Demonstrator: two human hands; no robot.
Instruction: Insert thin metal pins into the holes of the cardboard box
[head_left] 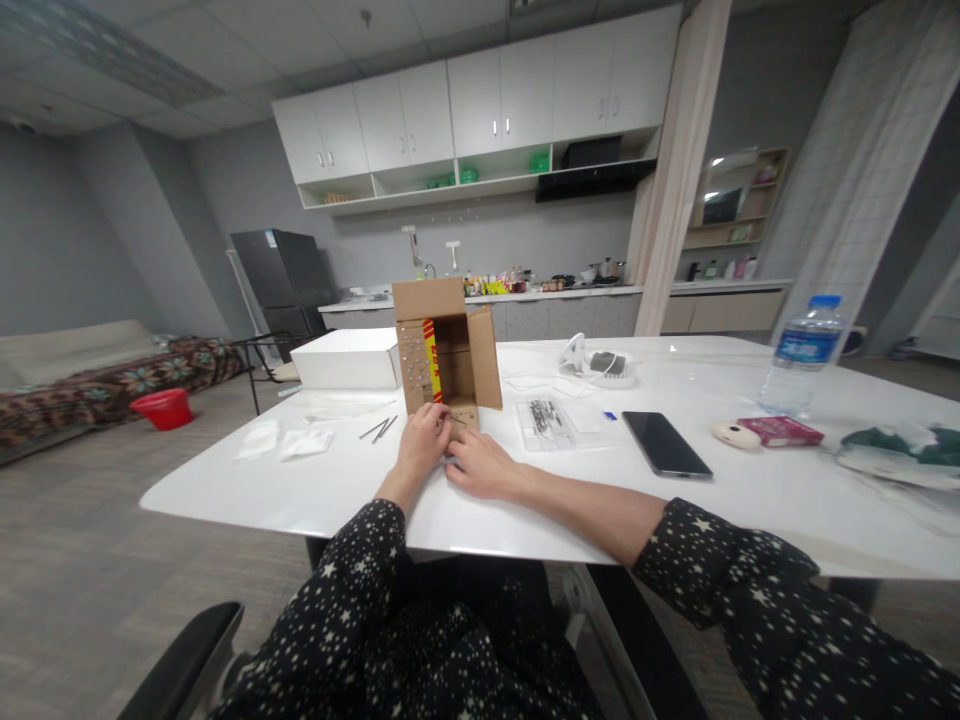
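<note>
I see the small cardboard box (444, 350) standing open-side toward me on the white table (225, 480), its long axis upright, flaps splayed top and right. It lies at twelve o'clock from both hands, touching them. My left hand (421, 440) curls its fingers against the lower front flap, seemingly pinching it; my right hand (480, 465) lies flatter at five o'clock of the box, fingertips under the left; whether it grips anything I cannot tell. The left is nearer. Matte corrugated board, glossy tabletop. A dark phone (666, 444) lies at three o'clock, well apart.

cardboard box (448, 350) on table (315, 490), phone (665, 443) right
</note>
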